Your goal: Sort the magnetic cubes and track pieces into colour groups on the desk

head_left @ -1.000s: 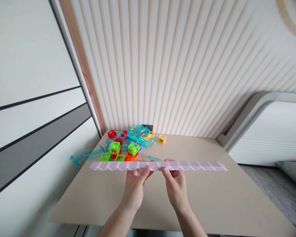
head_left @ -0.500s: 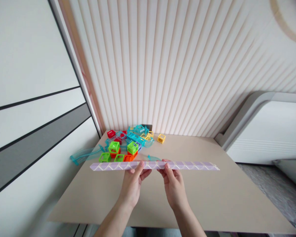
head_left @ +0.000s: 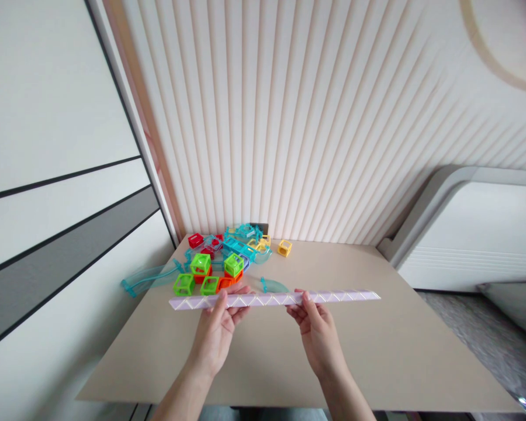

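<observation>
A: Biggest first. What carries everything?

B: Beige table (head_left: 377, 362), its back edge against a ribbed wall panel (head_left: 311, 117). A white bed frame (head_left: 473, 234) is past its right edge.

A: And what am I holding?

B: A long lilac twist strip (head_left: 274, 299) of triangular segments, stretched out straight and level above the table's middle, running left to right. My left hand (head_left: 219, 327) is closed around it left of centre, thumb on top. My right hand (head_left: 318, 327) pinches it right of centre, fingers curled under. Both ends stick out free past the hands.

A: Anything else on the table?

B: A pile of toy pieces (head_left: 228, 257) at the back left corner: clear teal track parts, then green cubes (head_left: 201, 272), red and orange ones. One yellow cube (head_left: 284, 248) sits apart, just right of the pile. A teal curved piece (head_left: 272, 285) lies just behind the strip.
</observation>
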{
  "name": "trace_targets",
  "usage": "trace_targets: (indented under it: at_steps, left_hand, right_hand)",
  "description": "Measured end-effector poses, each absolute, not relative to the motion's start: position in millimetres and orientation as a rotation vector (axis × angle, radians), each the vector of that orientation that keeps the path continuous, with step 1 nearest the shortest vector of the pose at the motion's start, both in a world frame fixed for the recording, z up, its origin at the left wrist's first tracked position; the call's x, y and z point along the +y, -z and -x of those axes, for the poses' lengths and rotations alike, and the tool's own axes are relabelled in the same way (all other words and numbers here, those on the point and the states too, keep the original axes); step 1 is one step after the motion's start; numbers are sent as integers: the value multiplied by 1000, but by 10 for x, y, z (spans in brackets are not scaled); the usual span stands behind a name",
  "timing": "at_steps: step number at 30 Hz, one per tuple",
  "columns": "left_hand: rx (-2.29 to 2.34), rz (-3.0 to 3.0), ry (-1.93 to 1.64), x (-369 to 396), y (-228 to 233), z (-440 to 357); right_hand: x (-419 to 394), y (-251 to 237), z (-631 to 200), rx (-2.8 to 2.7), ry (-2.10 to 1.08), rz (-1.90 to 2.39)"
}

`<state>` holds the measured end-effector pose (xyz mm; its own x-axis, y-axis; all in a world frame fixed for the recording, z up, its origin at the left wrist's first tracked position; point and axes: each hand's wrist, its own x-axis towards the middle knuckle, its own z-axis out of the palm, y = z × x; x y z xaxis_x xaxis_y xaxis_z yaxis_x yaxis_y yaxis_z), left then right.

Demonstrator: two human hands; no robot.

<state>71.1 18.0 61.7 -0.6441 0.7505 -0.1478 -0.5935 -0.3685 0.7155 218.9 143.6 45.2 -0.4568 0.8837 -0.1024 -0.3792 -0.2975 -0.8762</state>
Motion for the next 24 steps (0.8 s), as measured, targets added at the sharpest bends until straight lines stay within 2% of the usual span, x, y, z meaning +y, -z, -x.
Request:
trace_targets:
  at_steps: [2,4,7,10,12,14,18,24]
  left_hand:
    - [1009,-200,-2082,113,-596,-635]
    - [1048,-121,-2087,62,-579,-556]
    - [1090,-39,-2093,30,-578,-450]
    - [1129,16,-2077,48,-605,-386]
    - [1146,46,-2056,81,-625,-376]
    - [1150,61,-2010,120,-642,-391]
    - [1136,-5,-1910,186,-665,-453]
    - [1241,-465,-1664,196,-593,-425]
  right_hand:
    - [1464,-421,-2276,-1209,-1905,817]
    - [1472,-393,-2399,-1537,-1810,902]
    - [1450,-427,-2618,-1986,-1141,922]
    - [1441,-570,-2776,-2183,-400,558]
    - [1466,-669,-2802,-2295,-64,396]
    - [1514,-719,-2783,-2431,145,366]
    - [1629,-666,-2785,-2667,141,366]
    - [1894,-569,-3180,-2602,-231,800]
